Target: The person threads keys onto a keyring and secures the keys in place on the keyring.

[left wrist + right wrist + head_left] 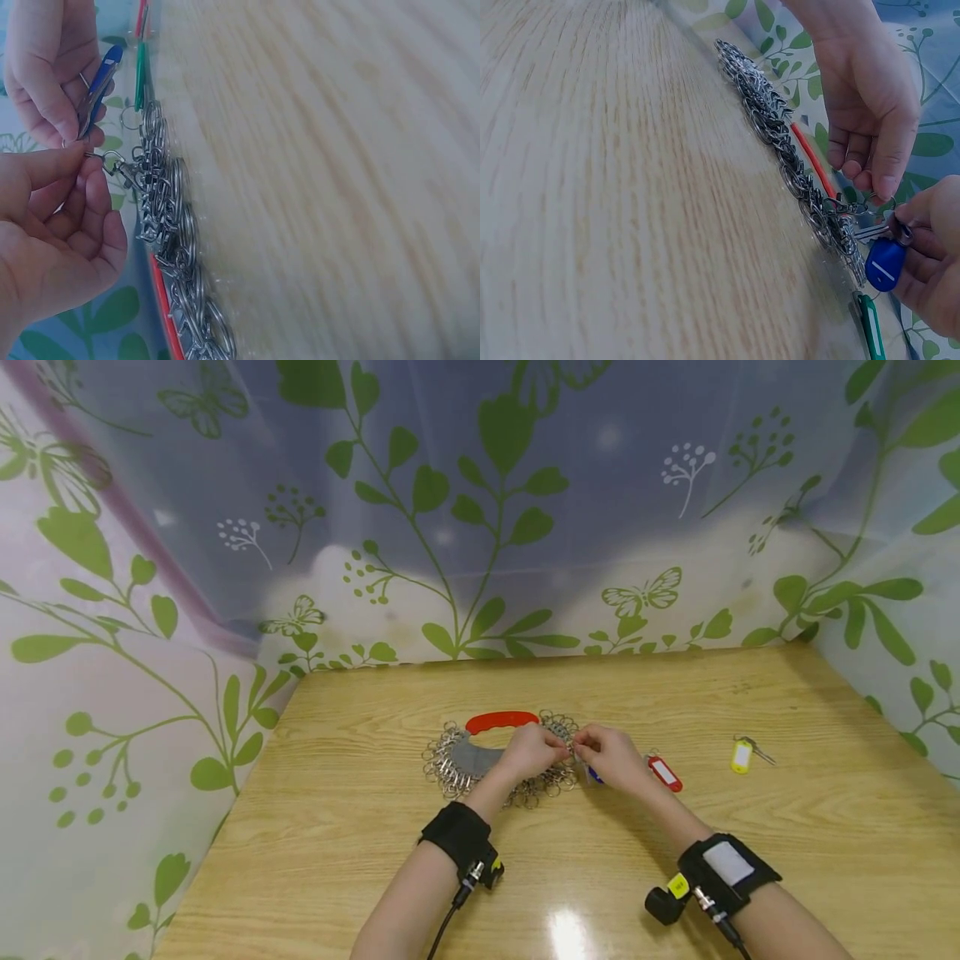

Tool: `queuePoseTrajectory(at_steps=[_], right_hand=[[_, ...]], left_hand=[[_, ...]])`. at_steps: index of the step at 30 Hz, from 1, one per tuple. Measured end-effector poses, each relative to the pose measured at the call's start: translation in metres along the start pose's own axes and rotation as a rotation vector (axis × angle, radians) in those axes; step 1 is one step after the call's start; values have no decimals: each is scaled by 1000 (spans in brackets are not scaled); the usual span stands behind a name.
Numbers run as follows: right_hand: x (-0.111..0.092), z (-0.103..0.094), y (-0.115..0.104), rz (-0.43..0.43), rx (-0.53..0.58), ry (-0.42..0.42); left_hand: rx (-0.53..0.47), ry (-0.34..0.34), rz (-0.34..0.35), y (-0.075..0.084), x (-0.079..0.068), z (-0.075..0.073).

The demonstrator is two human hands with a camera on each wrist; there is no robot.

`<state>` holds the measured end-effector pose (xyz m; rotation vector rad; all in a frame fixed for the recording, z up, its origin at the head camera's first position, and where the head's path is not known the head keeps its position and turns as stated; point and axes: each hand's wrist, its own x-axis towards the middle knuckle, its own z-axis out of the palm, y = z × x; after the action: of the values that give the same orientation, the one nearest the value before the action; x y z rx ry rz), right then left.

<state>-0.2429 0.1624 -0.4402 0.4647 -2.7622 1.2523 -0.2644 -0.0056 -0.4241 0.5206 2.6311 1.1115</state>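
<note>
Left hand (pixel 531 750) pinches a ring (pixel 91 155) beside the clasp bundle (pixel 776 146) on the table (pixel 337 827); right hand (pixel 609 760) grips key (pixel 874 232) with blue tag (pixel 886 264). Head view: tag mostly hidden. Can't tell if ring's through key.

3 views, 1 worn on the head and 2 on the wrists
The counter (pixel 300 860) is looked down on from above by the head view, faced forward to the patterned cloth (pixel 600 527). By both wrist views it is seen closer, low and turned sideways, work at the left edge in the left one, at the right in the right. Left fingers (pixel 94 214), right fingers (pixel 922 262) and metal rings (pixel 769 124) are shared by both.
</note>
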Motion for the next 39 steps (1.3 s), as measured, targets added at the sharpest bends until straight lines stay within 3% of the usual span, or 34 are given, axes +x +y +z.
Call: queuePoseTrajectory(at_steps=[21, 30, 39], right_hand=[[-2, 1, -3, -65, -34, -4], [-1, 2, -3, -132, -107, 14], [-2, 2, -4, -166, -114, 28]], left_hand=[[-74, 1, -58, 4, 1, -2], [-107, 15, -89, 7, 1, -2], [-98, 21, -77, 5, 3, 0]])
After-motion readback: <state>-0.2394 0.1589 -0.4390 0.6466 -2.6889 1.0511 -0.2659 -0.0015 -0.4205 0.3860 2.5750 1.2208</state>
